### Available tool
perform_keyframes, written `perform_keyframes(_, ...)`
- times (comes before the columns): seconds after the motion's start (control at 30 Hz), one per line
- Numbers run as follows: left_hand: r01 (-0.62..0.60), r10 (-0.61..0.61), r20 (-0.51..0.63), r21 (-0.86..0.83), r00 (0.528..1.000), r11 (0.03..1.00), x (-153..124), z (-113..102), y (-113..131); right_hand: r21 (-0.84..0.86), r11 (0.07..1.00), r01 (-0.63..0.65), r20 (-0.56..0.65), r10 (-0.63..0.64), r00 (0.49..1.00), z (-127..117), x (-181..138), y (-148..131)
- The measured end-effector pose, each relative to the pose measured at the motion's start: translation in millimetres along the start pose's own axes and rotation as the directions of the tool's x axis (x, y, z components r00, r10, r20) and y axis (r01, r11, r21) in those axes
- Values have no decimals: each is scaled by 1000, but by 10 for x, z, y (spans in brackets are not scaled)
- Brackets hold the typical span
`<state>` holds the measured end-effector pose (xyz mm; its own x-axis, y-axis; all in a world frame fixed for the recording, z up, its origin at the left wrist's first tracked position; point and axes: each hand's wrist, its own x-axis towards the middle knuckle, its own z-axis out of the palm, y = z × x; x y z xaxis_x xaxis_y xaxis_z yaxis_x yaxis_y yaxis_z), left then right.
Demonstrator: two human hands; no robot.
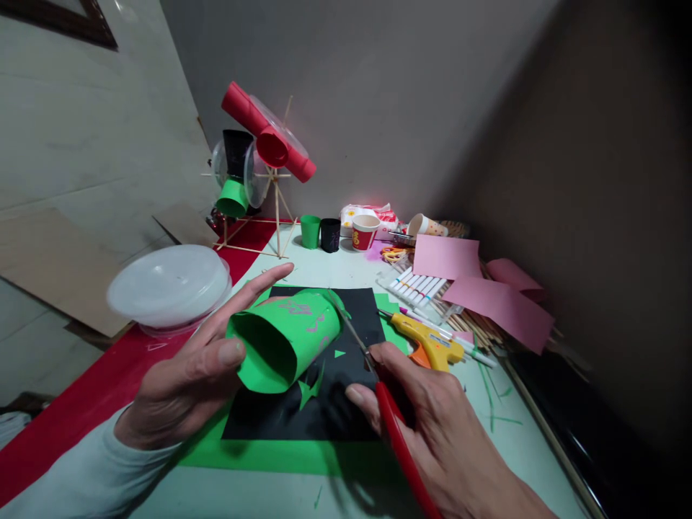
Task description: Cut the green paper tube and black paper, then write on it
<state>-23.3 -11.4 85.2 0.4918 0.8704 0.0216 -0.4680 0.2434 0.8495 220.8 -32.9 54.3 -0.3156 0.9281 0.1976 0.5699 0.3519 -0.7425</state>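
- Green paper tube [297, 333], faintly marked in pink, lies tilted above the black sheet [251, 424], its wide mouth toward the left hand [187, 375].
- That hand cradles it, thumb at the rim and fingers behind; the right hand [432, 404] is closed around red-handled scissors [393, 431], blades at the tube's far end. Whether they are parted, I cannot tell.
- Trimming that far edge looks like the step in hand; a next snip would call for a steady, uncrushed tube and fingers clear of the blades.
- Green scraps [308, 393] lie on the black sheet, which rests over green paper [249, 454] on the pale bench [329, 268].
- Right of it sit a yellow glue gun [429, 339], markers [415, 287] and pink sheets [500, 306]; left, clear plastic lids [169, 285].
- Behind stand small cups [311, 232] and a stick frame [277, 209] bearing coloured cups, before a grey wall [389, 94].
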Motion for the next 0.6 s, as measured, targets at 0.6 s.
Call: perform_keyframes(0.6, -80, 79, -31, -53, 996, 995, -20, 25, 25, -12, 998, 61, 1, -61, 998, 12, -26, 26)
